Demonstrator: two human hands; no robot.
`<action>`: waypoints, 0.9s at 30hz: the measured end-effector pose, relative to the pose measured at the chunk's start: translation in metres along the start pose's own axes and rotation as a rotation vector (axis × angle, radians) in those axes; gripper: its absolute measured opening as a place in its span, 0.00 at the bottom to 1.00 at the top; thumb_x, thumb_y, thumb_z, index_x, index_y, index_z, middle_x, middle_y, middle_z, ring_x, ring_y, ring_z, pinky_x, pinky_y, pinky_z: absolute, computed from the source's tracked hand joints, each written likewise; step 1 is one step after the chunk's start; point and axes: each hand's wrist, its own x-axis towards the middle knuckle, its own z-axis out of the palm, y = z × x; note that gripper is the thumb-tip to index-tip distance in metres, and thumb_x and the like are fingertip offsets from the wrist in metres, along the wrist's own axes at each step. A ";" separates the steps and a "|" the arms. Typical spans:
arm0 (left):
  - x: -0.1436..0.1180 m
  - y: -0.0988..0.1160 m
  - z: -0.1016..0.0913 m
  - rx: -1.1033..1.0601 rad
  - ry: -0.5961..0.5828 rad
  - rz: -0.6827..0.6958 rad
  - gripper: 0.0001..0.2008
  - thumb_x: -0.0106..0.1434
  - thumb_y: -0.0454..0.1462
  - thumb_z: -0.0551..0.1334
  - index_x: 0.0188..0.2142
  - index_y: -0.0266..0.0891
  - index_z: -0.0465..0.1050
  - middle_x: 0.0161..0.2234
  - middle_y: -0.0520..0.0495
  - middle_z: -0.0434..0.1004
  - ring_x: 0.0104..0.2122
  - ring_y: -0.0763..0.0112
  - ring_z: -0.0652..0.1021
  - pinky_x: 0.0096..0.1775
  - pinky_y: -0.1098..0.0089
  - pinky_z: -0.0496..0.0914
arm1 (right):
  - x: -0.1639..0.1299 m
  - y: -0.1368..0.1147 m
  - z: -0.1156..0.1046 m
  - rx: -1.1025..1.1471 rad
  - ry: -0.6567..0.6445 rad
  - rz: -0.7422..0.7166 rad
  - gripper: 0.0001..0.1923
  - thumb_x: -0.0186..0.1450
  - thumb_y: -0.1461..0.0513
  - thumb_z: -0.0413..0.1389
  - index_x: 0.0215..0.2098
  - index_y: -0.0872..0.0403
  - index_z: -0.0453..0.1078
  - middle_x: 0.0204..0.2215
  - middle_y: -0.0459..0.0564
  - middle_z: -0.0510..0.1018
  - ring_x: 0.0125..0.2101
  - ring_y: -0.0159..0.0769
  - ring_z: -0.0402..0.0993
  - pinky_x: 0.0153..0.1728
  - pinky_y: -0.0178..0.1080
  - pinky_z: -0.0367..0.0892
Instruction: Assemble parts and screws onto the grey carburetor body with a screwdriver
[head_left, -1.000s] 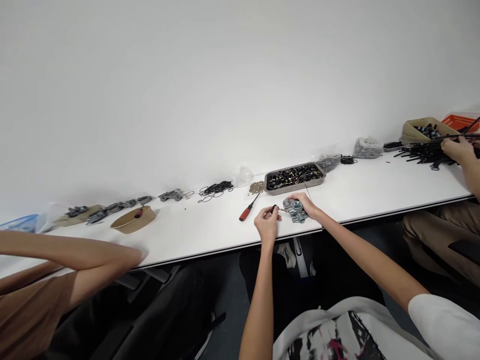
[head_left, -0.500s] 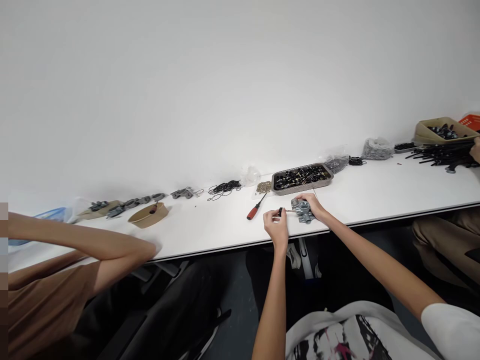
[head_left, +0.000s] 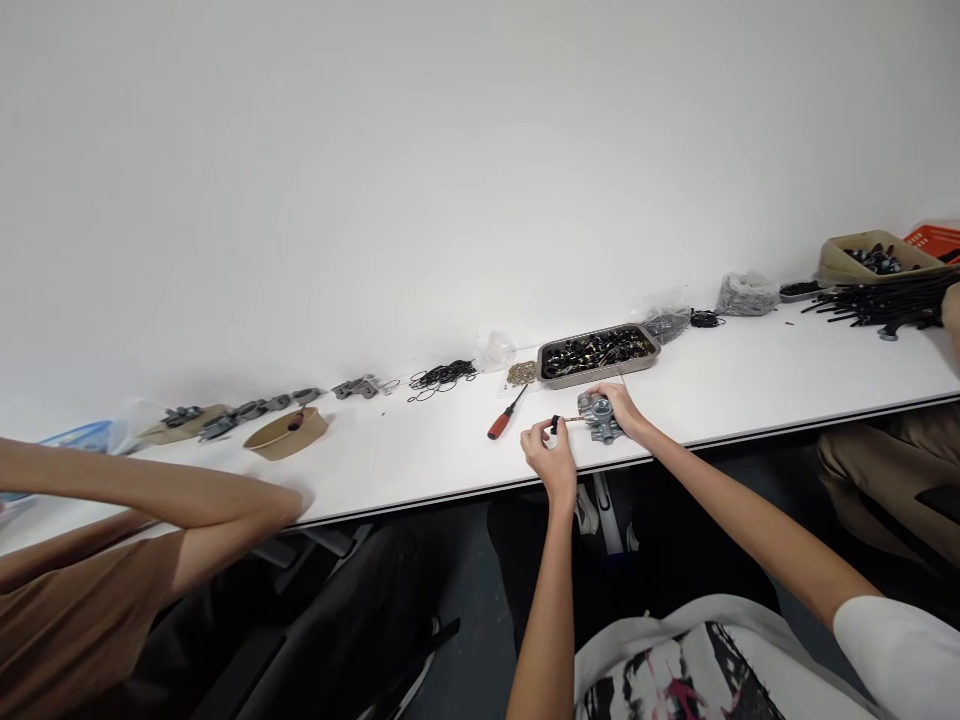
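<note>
My left hand (head_left: pixel 550 450) pinches a small black-headed pin or screw (head_left: pixel 559 422) and holds its tip against the side of a grey cast metal part (head_left: pixel 598 415). My right hand (head_left: pixel 621 408) grips that metal part from the right and holds it on the white table (head_left: pixel 450 460) near the front edge. A red-handled screwdriver (head_left: pixel 504 415) lies just left of my left hand.
Behind my hands stands a grey tray of dark small parts (head_left: pixel 598 353), beside a pile of brass bits (head_left: pixel 522 372) and black rings (head_left: pixel 441 378). A tan bowl (head_left: pixel 286 434) and grey parts (head_left: pixel 255 408) lie left. A person's arm (head_left: pixel 150 495) rests at left; black rods (head_left: pixel 877 298) lie at right.
My hands stay on the pin and metal part with little change. The view has swung slightly. The hand of the person at right has drawn back from the black rods to the frame's edge.
</note>
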 end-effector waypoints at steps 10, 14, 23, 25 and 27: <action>0.001 0.011 -0.009 -0.094 -0.175 -0.159 0.13 0.61 0.47 0.66 0.32 0.42 0.69 0.17 0.59 0.64 0.18 0.73 0.66 0.29 0.70 0.62 | 0.001 0.001 -0.001 0.002 -0.003 -0.010 0.13 0.55 0.57 0.52 0.24 0.51 0.78 0.32 0.52 0.83 0.37 0.44 0.78 0.42 0.44 0.73; 0.002 0.014 -0.013 -0.175 -0.259 -0.271 0.16 0.57 0.49 0.67 0.36 0.41 0.69 0.20 0.53 0.75 0.21 0.70 0.74 0.28 0.71 0.66 | 0.002 0.002 -0.002 -0.003 -0.001 -0.015 0.12 0.54 0.56 0.52 0.24 0.51 0.77 0.31 0.53 0.83 0.37 0.44 0.77 0.41 0.44 0.72; -0.002 0.011 -0.001 -0.411 -0.368 -0.240 0.18 0.55 0.51 0.66 0.33 0.39 0.69 0.28 0.45 0.76 0.30 0.66 0.79 0.29 0.68 0.75 | 0.000 0.003 0.001 0.007 -0.012 -0.026 0.15 0.53 0.55 0.51 0.24 0.51 0.78 0.30 0.51 0.82 0.36 0.43 0.76 0.43 0.42 0.70; -0.002 0.011 0.002 -0.398 -0.400 -0.214 0.18 0.55 0.52 0.65 0.31 0.38 0.71 0.27 0.46 0.74 0.30 0.67 0.78 0.28 0.69 0.74 | 0.001 0.003 0.001 0.009 -0.013 -0.025 0.14 0.53 0.55 0.51 0.24 0.51 0.78 0.31 0.51 0.83 0.36 0.42 0.76 0.43 0.41 0.70; 0.000 0.012 0.003 -0.383 -0.414 -0.201 0.18 0.55 0.51 0.65 0.29 0.38 0.72 0.26 0.47 0.74 0.29 0.68 0.76 0.26 0.70 0.73 | 0.002 0.003 0.001 0.011 -0.014 -0.026 0.14 0.52 0.56 0.52 0.23 0.51 0.78 0.31 0.51 0.83 0.37 0.42 0.76 0.43 0.41 0.70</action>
